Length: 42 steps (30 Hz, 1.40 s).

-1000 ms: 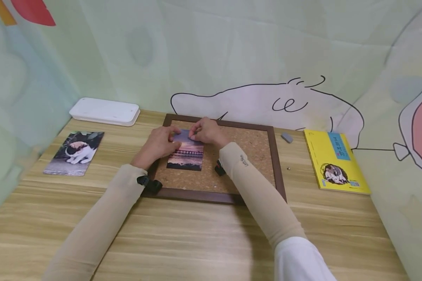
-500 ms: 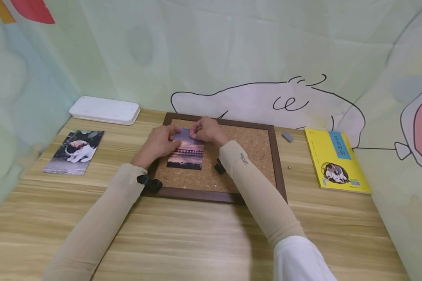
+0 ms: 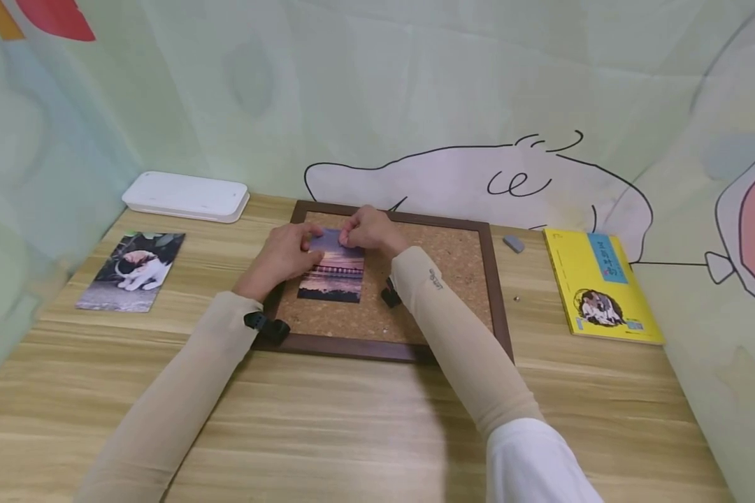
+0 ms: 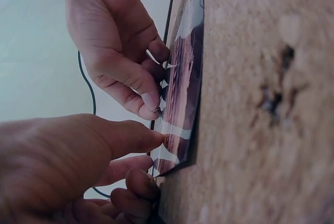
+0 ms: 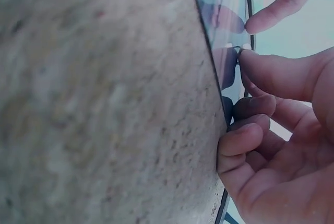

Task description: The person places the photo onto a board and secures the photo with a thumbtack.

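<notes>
A sunset photo (image 3: 332,283) lies on a brown-framed corkboard (image 3: 453,262), towards its left side. My left hand (image 3: 282,255) rests its spread thumb and fingertips on the upper left part of the photo. With thumb and forefinger, my right hand (image 3: 376,232) pinches a small metal thumbtack (image 4: 157,110) against the photo's upper part. Most of the tack is hidden by the fingertips, so how deep it sits is unclear. The other right fingers curl beside the photo (image 5: 222,59), low over the board.
A cat photo (image 3: 132,272) lies on the wooden table (image 3: 352,419) at left, below a white case (image 3: 185,197). Right of the board are a grey eraser (image 3: 513,243), a tiny metal piece (image 3: 516,299) and a yellow book (image 3: 604,290). A printed cloth (image 3: 377,84) hangs behind.
Both hands stay at the upper part of the sunset photo with almost no movement. The head view has shifted very slightly.
</notes>
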{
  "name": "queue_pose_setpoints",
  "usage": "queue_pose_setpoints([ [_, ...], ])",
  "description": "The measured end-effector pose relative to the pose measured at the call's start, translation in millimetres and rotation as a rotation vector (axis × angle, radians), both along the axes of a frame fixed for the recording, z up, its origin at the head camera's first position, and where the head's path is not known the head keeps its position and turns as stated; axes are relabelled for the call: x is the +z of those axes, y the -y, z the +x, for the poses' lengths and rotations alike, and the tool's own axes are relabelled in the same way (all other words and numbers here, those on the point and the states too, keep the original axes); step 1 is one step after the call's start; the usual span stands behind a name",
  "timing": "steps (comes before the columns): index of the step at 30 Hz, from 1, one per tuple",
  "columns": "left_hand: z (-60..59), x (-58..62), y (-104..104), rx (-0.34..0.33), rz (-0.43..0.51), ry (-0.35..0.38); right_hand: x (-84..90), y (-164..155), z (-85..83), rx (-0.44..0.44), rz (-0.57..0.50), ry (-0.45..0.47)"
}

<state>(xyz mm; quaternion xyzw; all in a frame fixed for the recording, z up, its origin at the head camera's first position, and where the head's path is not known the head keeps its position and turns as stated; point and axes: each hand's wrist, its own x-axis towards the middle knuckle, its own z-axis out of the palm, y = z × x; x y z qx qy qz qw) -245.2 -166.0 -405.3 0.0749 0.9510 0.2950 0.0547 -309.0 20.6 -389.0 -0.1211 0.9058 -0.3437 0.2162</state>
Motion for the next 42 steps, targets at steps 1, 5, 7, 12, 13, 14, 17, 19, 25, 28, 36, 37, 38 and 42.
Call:
queue_pose_setpoints([
  [1, 0.0, 0.1, 0, 0.0, 0.001, 0.0, 1.0, 0, -0.5, -0.01, 0.006, 0.011],
  [5, -0.3, 1.3, 0, 0.002, -0.001, 0.007, 2.0, 3, -3.4, -0.037, 0.024, 0.014],
  [7, -0.5, 1.2, 0, 0.003, -0.005, 0.009, 1.6, 4, -4.3, -0.04, 0.029, -0.002],
  [12, -1.5, -0.1, 0, 0.002, -0.005, 0.011, 1.0, 7, -5.8, -0.05, 0.071, -0.029],
  [13, -1.4, -0.5, 0, 0.003, -0.006, 0.011, 1.0, 8, -5.8, -0.053, 0.083, -0.029],
  [14, -1.4, -0.7, 0, 0.002, -0.006, 0.01, 1.0, 9, -5.7, -0.057, 0.092, -0.03],
  [17, -1.6, -1.3, 0, 0.004, -0.005, 0.011, 1.0, 11, -4.7, -0.072, 0.103, -0.026],
  [19, -2.0, -1.9, 0, 0.004, -0.007, 0.01, 0.9, 12, -4.2, -0.075, 0.11, -0.029],
  [25, -2.3, -2.4, 0, 0.002, -0.008, 0.009, -0.5, 12, -4.0, -0.072, 0.127, -0.047],
  [28, -1.9, -2.2, 0, -0.002, -0.008, 0.001, -0.3, 11, -4.2, -0.066, 0.123, -0.045],
  [36, -1.0, -1.7, -1, 0.009, -0.004, 0.003, 0.9, 10, -4.1, -0.048, 0.117, -0.035],
  [37, -1.0, -1.7, -1, 0.009, -0.005, 0.005, 0.7, 11, -4.4, -0.046, 0.118, -0.033],
  [38, -1.1, -1.8, -1, 0.009, -0.004, 0.007, 0.3, 11, -4.9, -0.045, 0.12, -0.032],
  [42, -1.1, -2.2, -1, 0.004, -0.008, 0.01, -0.1, 12, -6.3, -0.042, 0.131, -0.026],
])
